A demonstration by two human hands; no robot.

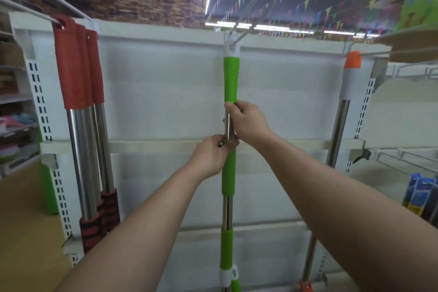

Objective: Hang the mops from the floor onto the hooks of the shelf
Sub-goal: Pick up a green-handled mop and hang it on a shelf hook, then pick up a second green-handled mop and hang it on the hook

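A green-handled mop (231,78) hangs upright by its white end loop from the middle hook (239,35) of the white shelf (166,92). My right hand (246,123) grips its steel pole just under the top green grip. My left hand (212,156) pinches the pole at the top of the second green sleeve, right below the right hand. Three red-handled mops (78,66) hang together on the left hook (42,10). An orange-capped mop (349,78) hangs on the right hook (379,53). The mop heads are out of view.
Long wire hooks stick out from the shelf top towards me at head height. Another shelf unit with wire hooks and blue packets (419,194) stands at the right. Stocked shelves (16,125) line the left aisle. The floor is tan.
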